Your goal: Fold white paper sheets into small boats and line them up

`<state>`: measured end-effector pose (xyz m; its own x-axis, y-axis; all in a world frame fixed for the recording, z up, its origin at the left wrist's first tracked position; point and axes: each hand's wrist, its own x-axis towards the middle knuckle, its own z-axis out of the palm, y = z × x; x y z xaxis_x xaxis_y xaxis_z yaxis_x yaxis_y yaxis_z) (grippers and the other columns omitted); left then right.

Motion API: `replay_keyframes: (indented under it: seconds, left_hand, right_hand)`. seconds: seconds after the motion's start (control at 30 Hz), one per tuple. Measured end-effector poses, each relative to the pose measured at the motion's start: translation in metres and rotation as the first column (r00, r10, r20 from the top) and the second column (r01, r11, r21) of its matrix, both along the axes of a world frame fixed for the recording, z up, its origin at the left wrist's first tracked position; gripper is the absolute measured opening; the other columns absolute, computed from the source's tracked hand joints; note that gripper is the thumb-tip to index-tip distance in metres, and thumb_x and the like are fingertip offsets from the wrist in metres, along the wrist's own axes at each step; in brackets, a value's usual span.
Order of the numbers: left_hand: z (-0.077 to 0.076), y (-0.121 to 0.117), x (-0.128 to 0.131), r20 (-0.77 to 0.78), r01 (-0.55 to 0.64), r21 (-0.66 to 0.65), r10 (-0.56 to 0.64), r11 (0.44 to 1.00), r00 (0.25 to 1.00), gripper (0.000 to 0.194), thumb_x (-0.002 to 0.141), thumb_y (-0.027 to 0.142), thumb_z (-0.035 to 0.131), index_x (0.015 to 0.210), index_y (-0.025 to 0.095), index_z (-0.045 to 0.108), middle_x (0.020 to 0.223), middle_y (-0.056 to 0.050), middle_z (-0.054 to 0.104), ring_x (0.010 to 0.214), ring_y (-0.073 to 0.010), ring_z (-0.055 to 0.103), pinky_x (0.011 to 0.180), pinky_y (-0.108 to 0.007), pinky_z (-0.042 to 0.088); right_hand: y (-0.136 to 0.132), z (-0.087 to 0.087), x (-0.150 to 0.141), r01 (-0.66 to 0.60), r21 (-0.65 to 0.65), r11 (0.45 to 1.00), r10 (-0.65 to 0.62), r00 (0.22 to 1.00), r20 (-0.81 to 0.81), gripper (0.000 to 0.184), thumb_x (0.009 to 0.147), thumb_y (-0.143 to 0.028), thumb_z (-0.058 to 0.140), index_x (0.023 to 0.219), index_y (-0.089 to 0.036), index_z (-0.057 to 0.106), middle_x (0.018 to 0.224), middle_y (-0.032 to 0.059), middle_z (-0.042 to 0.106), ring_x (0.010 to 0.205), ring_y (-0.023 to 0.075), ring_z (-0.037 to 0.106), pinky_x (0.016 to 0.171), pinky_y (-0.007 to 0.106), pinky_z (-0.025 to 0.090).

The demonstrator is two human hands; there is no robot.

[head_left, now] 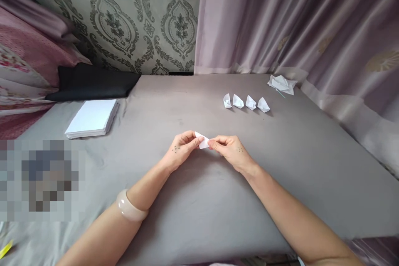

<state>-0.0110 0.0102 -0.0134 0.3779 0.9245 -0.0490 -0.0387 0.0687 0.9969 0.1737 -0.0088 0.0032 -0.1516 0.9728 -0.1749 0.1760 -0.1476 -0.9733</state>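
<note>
The left hand (183,147) and the right hand (232,149) pinch the folded white paper (204,144) between them, above the middle of the grey cloth (158,108), its long axis seemingly slanting from far left to near right.

Pixelated patch (50,181) on the left, no clue what's under it. Yellow thing (5,249)'s cut off; fingers (193,144) hide some paper (204,144).

Damask wallpaper (149,29) covers the far wall (124,8); mauve curtains (237,16) hang right, pink floral drapery (21,58) left; grey cloth (162,112) spreads nearer.
</note>
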Motion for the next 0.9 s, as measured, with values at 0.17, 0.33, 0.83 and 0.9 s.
replay_keyframes:
  seconds: [0.17, 0.33, 0.83, 0.9]
  left_hand:
    - [0.007, -0.006, 0.005, -0.035, -0.075, 0.016, 0.075, 0.997, 0.997, 0.039, 0.087, 0.050, 0.055, 0.067, 0.016, 0.053, 0.061, 0.003, 0.052, 0.059, -0.0096, 0.046, 0.059, -0.022, 0.037]
    - [0.005, -0.008, 0.005, -0.061, -0.095, 0.078, 0.100, 0.992, 0.993, 0.040, 0.086, 0.055, 0.053, 0.072, 0.018, 0.046, 0.061, 0.005, 0.043, 0.054, -0.0079, 0.040, 0.052, -0.021, 0.034]
    - [0.003, -0.001, -0.004, 0.185, -0.007, -0.122, 0.030, 0.992, 0.982, 0.029, 0.083, 0.043, 0.064, 0.079, 0.015, 0.058, 0.065, 0.002, 0.054, 0.060, -0.0086, 0.049, 0.060, -0.023, 0.040]
    - [0.002, -0.001, -0.004, 0.180, 0.014, -0.113, 0.007, 0.994, 0.984, 0.029, 0.084, 0.043, 0.063, 0.080, 0.015, 0.058, 0.066, 0.002, 0.054, 0.061, -0.0087, 0.049, 0.061, -0.022, 0.039]
  right_hand:
    - [-0.007, 0.001, -0.012, -0.095, 0.111, 0.989, 0.079, 0.988, 0.136, 0.037, 0.082, -0.049, 0.057, 0.069, -0.017, 0.070, 0.061, -0.0018, 0.055, 0.056, 0.0099, 0.043, 0.054, 0.024, 0.033]
    - [-0.011, -0.006, -0.023, -0.021, 0.262, 0.965, -0.038, 0.976, 0.217, 0.038, 0.086, -0.046, 0.054, 0.067, -0.017, 0.068, 0.065, -0.0007, 0.055, 0.060, 0.0109, 0.046, 0.059, 0.025, 0.035]
    - [-0.005, 0.002, -0.016, 0.037, -0.006, 0.999, -0.038, 0.985, -0.166, 0.039, 0.077, -0.056, 0.064, 0.068, -0.018, 0.067, 0.067, 0.0007, 0.059, 0.066, 0.0128, 0.051, 0.058, 0.025, 0.039]
    - [-0.005, 0.002, -0.014, 0.009, -0.019, 1.000, -0.014, 0.970, -0.244, 0.035, 0.077, -0.053, 0.066, 0.075, -0.018, 0.070, 0.072, 0.0014, 0.062, 0.068, 0.0125, 0.052, 0.060, 0.025, 0.039]
